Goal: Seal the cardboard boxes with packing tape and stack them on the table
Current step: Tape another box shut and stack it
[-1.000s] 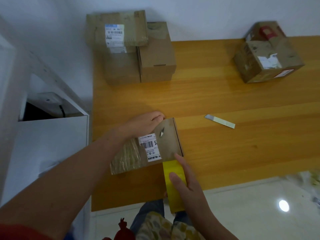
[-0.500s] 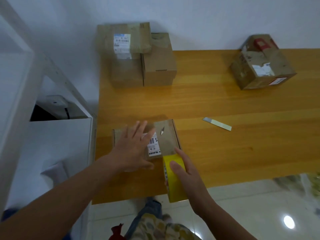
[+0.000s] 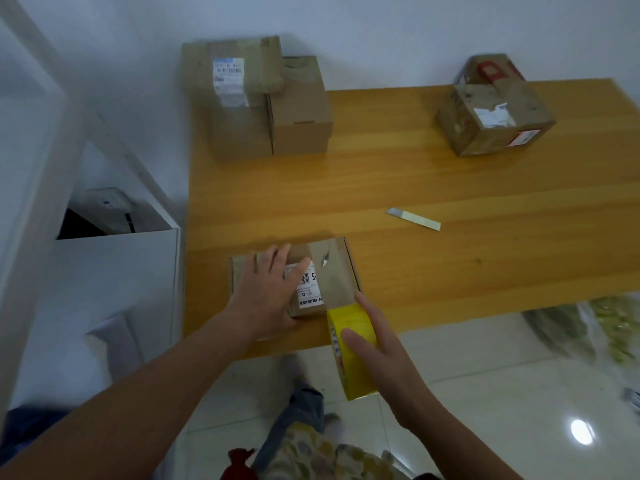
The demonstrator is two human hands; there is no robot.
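Orange-brown wooden table [image 3: 433, 181] is standing against a white wall. A white cabinet [image 3: 114, 271] is sitting at its left, and glossy tiled floor [image 3: 485, 393] is showing past the near edge. A clear bag [image 3: 606, 327] w/ greenish stuff is lying on the floor at right.

Vs 1 s ago: the small box [image 3: 334, 275] was tipped up w/ fingers hooked over its far edge. Now it's lying flat near the table's front-left corner. Left hand [image 3: 266, 296] is pressing on its top, fingers straight and spread, approx as 0.5 s ago. Right hand [image 3: 384, 344] is still gripping the yellow tape roll [image 3: 349, 323], thumb across the outer band and fingers round the far side. The roll is touching the box's near-right corner and hanging past the table edge.

Counts:
- 5 boxes: the small one, 3 at back left and 1 w/ a torn label [image 3: 495, 116] at back right. In the back-left group, the labelled box [image 3: 239, 64] is sitting on a lower box [image 3: 239, 133], w/ a third box [image 3: 301, 112] beside them.
- 1 tape roll.
- 1 pale strip [image 3: 414, 220] w/ a grey tip, lying mid-table.
- 2 hands.
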